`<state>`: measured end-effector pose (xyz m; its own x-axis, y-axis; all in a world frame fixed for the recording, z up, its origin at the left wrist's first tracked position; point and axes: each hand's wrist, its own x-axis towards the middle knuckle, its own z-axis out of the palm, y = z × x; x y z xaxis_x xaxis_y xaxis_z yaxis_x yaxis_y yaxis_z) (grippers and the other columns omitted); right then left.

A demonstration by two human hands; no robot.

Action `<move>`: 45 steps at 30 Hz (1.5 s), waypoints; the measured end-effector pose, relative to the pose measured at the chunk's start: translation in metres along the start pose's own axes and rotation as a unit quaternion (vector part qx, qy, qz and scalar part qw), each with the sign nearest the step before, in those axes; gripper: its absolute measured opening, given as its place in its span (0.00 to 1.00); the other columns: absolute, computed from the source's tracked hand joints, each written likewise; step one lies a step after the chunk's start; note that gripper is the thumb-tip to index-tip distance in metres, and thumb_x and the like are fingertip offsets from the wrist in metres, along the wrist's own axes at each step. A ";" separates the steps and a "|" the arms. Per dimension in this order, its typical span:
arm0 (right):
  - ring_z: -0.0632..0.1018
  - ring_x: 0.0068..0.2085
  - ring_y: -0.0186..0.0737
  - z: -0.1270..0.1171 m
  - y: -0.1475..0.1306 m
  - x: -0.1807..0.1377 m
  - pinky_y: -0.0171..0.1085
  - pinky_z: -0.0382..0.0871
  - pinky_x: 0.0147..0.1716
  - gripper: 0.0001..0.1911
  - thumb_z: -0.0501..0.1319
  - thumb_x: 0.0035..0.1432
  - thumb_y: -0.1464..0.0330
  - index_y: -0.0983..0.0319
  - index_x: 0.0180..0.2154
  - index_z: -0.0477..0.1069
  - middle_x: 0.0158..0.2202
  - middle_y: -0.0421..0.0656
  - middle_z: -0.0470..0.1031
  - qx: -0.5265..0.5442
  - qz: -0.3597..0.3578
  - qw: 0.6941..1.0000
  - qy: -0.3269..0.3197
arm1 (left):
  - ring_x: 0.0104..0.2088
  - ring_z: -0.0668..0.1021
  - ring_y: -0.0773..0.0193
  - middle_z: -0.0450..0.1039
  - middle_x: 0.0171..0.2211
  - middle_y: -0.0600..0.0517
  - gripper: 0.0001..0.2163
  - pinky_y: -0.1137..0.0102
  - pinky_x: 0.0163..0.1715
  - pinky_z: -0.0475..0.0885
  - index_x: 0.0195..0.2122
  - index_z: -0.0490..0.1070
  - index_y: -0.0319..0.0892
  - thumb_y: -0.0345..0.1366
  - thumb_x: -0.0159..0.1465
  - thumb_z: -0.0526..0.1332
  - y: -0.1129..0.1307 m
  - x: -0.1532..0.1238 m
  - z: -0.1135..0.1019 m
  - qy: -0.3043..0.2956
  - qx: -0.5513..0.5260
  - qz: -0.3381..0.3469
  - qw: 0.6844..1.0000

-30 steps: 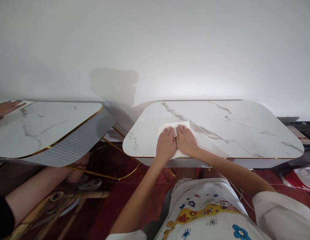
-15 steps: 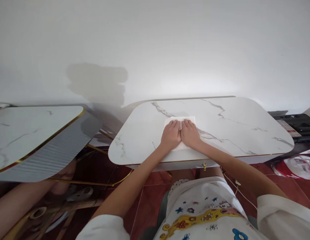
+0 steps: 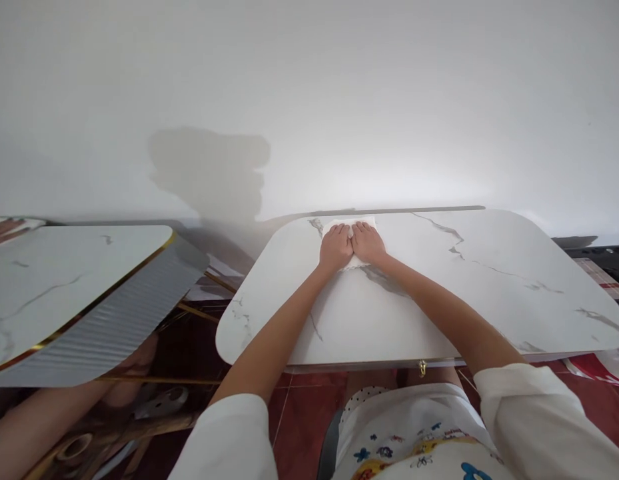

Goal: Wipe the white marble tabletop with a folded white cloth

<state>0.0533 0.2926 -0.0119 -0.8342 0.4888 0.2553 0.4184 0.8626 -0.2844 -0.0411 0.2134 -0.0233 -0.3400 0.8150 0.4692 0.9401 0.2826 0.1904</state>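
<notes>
Both my hands lie side by side on a white wipe (image 3: 356, 261) near the back edge of a white marble-patterned tabletop (image 3: 289, 300). My left hand (image 3: 336, 247) presses on the wipe's left part, its fingers close together and slightly bent. Right beside it, my right hand (image 3: 368, 243) bears down on the other part in the same way, and the thumbs meet in the middle. Much of the wipe is hidden under the palms. A small gold knob (image 3: 422, 368) shows below the table's front edge.
At left stands a second marble-patterned table (image 3: 89, 280) with a ribbed grey side, where another person's hand (image 3: 4, 230) rests at the far edge. A white wall (image 3: 339, 100) rises behind. Black equipment (image 3: 609, 260) and a red-and-white item (image 3: 599, 367) are at right.
My hands have pushed the wipe away from me, toward the table's back edge, and my arms are stretched further. Another person's hand has come into view at far left.
</notes>
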 end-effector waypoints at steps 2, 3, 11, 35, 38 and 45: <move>0.59 0.65 0.47 0.002 0.004 0.012 0.43 0.51 0.62 0.25 0.42 0.67 0.70 0.72 0.61 0.60 0.65 0.53 0.59 -0.001 0.000 1.000 0.003 | 0.54 0.69 0.52 0.71 0.50 0.43 0.15 0.57 0.58 0.63 0.49 0.67 0.40 0.33 0.65 0.46 -0.007 0.010 0.005 0.000 -0.001 -0.002 1.000; 0.60 0.65 0.47 0.003 0.006 0.018 0.43 0.52 0.62 0.24 0.43 0.67 0.70 0.72 0.61 0.61 0.65 0.53 0.60 -0.001 -0.003 1.000 0.005 | 0.54 0.70 0.52 0.71 0.50 0.42 0.15 0.57 0.58 0.63 0.49 0.67 0.40 0.33 0.65 0.46 -0.009 0.015 0.007 0.000 0.000 -0.003 1.000; 0.59 0.65 0.47 0.006 0.036 0.055 0.43 0.51 0.62 0.25 0.42 0.68 0.70 0.73 0.62 0.59 0.65 0.53 0.59 0.000 -0.004 1.000 -0.003 | 0.55 0.69 0.51 0.70 0.51 0.40 0.16 0.57 0.58 0.61 0.51 0.67 0.37 0.31 0.65 0.47 -0.011 0.056 0.030 -0.005 0.015 -0.022 1.000; 0.58 0.65 0.50 -0.017 0.075 0.002 0.44 0.50 0.62 0.26 0.41 0.67 0.71 0.74 0.61 0.59 0.65 0.55 0.59 -0.031 0.076 0.996 0.035 | 0.61 0.65 0.55 0.66 0.59 0.43 0.19 0.59 0.63 0.57 0.56 0.65 0.38 0.31 0.66 0.46 0.049 0.059 0.049 -0.017 -0.023 0.047 0.998; 0.58 0.66 0.50 -0.017 0.068 -0.009 0.46 0.51 0.62 0.25 0.42 0.67 0.70 0.73 0.61 0.59 0.65 0.55 0.58 -0.028 0.072 0.996 0.035 | 0.60 0.66 0.53 0.67 0.58 0.42 0.19 0.58 0.62 0.59 0.55 0.66 0.37 0.31 0.67 0.46 0.052 0.046 0.044 -0.015 -0.024 0.043 0.999; 0.58 0.66 0.51 -0.015 0.046 -0.040 0.48 0.52 0.62 0.25 0.42 0.66 0.70 0.73 0.60 0.60 0.65 0.55 0.59 -0.018 0.058 0.997 0.041 | 0.59 0.67 0.54 0.69 0.56 0.42 0.18 0.58 0.61 0.60 0.53 0.67 0.37 0.31 0.66 0.47 0.057 0.009 0.024 -0.011 -0.020 0.052 0.998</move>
<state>0.1109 0.3150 -0.0214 -0.7477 0.5940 0.2968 0.5249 0.8024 -0.2839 0.0096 0.2486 -0.0287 -0.2387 0.8503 0.4691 0.9688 0.1752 0.1754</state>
